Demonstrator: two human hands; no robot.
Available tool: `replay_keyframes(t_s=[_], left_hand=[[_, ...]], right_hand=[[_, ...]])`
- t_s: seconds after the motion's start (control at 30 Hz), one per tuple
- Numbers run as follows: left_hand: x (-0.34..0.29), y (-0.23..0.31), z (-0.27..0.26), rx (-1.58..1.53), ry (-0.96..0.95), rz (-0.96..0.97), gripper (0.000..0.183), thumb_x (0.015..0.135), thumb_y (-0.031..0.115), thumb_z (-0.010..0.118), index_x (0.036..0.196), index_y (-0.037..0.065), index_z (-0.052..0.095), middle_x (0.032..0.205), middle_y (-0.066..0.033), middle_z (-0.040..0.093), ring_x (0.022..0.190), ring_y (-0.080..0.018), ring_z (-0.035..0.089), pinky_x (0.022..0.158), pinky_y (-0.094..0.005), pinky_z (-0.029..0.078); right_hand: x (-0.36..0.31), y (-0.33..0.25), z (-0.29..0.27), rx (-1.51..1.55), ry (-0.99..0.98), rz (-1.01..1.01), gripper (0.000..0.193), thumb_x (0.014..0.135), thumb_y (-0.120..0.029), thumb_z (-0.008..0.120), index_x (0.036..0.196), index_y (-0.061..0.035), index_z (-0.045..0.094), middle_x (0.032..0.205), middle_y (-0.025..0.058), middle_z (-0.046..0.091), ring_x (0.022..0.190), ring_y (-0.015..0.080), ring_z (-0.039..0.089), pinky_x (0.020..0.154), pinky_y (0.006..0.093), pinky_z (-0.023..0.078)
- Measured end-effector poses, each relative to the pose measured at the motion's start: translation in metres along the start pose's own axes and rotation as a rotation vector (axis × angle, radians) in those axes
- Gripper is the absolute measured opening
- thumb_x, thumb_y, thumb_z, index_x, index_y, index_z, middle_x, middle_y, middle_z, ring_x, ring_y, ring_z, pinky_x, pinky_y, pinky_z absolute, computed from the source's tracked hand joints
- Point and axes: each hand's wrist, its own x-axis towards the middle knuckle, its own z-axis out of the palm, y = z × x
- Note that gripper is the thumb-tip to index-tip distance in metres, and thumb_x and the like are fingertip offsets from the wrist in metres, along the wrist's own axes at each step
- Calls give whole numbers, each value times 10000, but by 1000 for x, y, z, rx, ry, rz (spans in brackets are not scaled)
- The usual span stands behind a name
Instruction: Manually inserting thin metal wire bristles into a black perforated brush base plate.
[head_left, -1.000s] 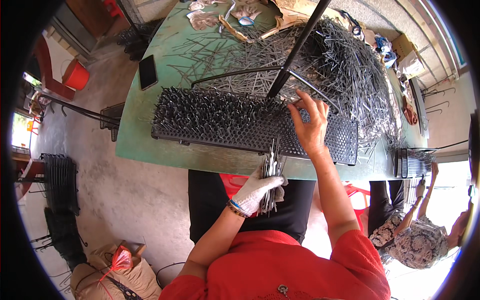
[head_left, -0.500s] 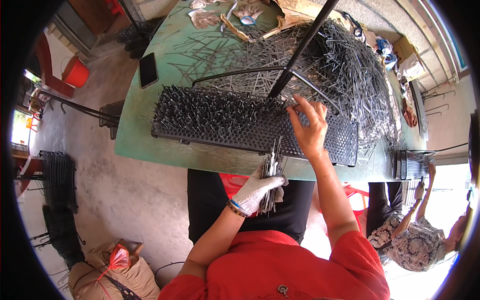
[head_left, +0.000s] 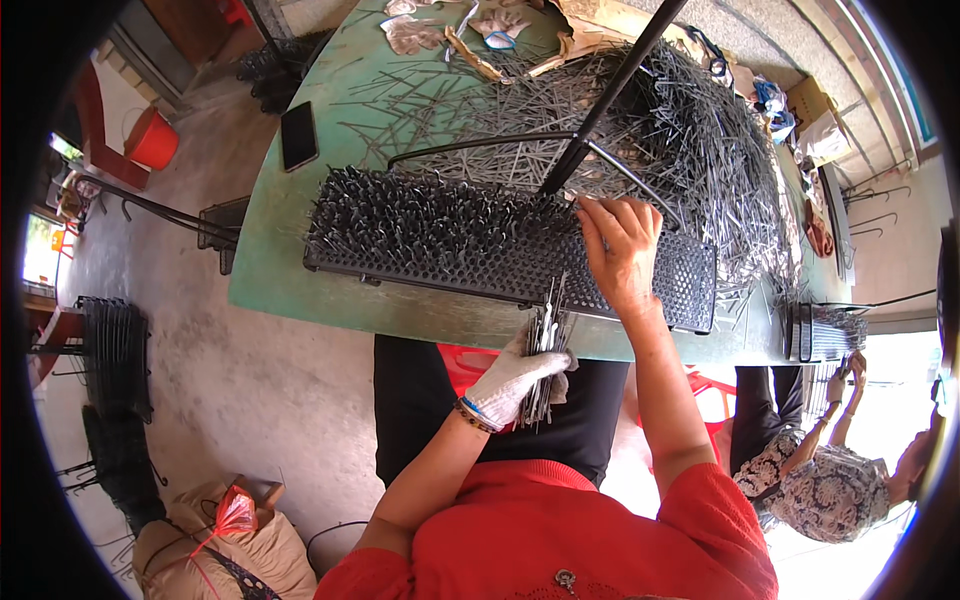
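Grips a bundle of thin metal rods (head_left: 545,335) in the gloved left hand (head_left: 508,385), clamped firmly round the middle, before the lap and just in front of the tray (head_left: 685,285). Holds the bare right hand (head_left: 625,245) over the back of the tray, fingertips drawn together; cannot tell whether around a rod or around nothing.

Has the black, hole-covered tray lying lengthwise on the green table (head_left: 268,285), directly ahead of the body. Shows most progress at the left: crowded there with upright rods (head_left: 390,220), and filled along the back toward the black pole (head_left: 610,105). Thins to open holes along the front middle, then to bare holes at the right end. Looks roughly half filled, judging by eye, with the right end and front middle left over. Has plenty more behind and to the right, in a tangled heap of loose rods (head_left: 700,165).
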Motion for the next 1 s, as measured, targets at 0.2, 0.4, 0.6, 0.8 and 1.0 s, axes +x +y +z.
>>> replay_keyframes(t_s=[0.2, 0.4, 0.6, 0.8, 1.0], left_hand=[[-1, 0, 2, 3, -13, 16, 314, 871, 9, 594, 1147, 64, 456, 838, -86, 642, 603, -139, 633, 513, -264, 549], [-3, 1, 3, 19, 5, 9, 320, 869, 8, 593, 1155, 75, 464, 853, -89, 647, 610, -137, 633, 515, -269, 553], [-4, 3, 8, 31, 7, -25, 284, 860, 25, 603, 1118, 77, 495, 870, -92, 648, 625, -134, 635, 530, -284, 565], [-7, 0, 5, 43, -48, 23, 299, 857, 20, 589, 1136, 62, 492, 897, -91, 640, 647, -131, 632, 544, -287, 569], [-9, 8, 20, 126, -130, 20, 324, 848, 7, 581, 1152, 60, 483, 911, -87, 625, 650, -118, 613, 549, -275, 556]], right_hand=[[-2, 1, -2, 30, 30, 66, 164, 786, -76, 710, 947, -55, 689, 809, 24, 633, 808, 206, 572, 799, 348, 400], [-5, -1, -1, 53, -15, 122, 117, 783, -128, 724, 876, -58, 709, 804, 33, 680, 785, 193, 594, 797, 353, 401], [-3, 2, -8, 80, -38, 140, 109, 800, -134, 708, 881, -62, 713, 808, 37, 672, 792, 213, 581, 784, 352, 400], [-8, -1, -41, 559, -184, 540, 219, 847, -170, 704, 1001, -14, 698, 833, 100, 677, 732, 157, 611, 687, 295, 486], [-38, -5, -54, 1038, -437, 905, 281, 880, -215, 689, 1000, 40, 685, 853, 72, 696, 738, 90, 595, 670, 253, 486]])
